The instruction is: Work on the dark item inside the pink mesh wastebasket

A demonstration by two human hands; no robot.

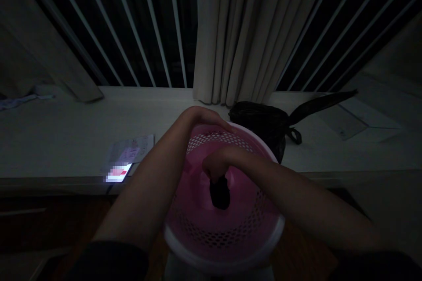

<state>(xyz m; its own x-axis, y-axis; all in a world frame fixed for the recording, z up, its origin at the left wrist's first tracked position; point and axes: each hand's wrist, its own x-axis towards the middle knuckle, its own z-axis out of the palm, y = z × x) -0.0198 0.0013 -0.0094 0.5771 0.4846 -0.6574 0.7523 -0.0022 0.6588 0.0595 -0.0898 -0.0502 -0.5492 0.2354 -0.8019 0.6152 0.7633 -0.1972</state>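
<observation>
A round pink laundry basket (198, 257) with a pale rim and holes in its sides stands tilted in front of me. My left hand (214, 118) is bent over its far rim and grips it; part of the fingers is hidden. Deep in the basket, my right hand (216, 164) is closed on a small black cloth item (220, 194), which looks like a sock. The cloth hangs down over the basket's pink bottom. Dim light hides its finer detail.
A pale window ledge (66, 140) runs behind the basket. On it lie a black plastic bag (260, 118), a paper sheet (132, 147) and a lit phone (118, 172) at the edge. A curtain (231, 30) hangs before barred windows. At the right is a flat pale box (372, 114).
</observation>
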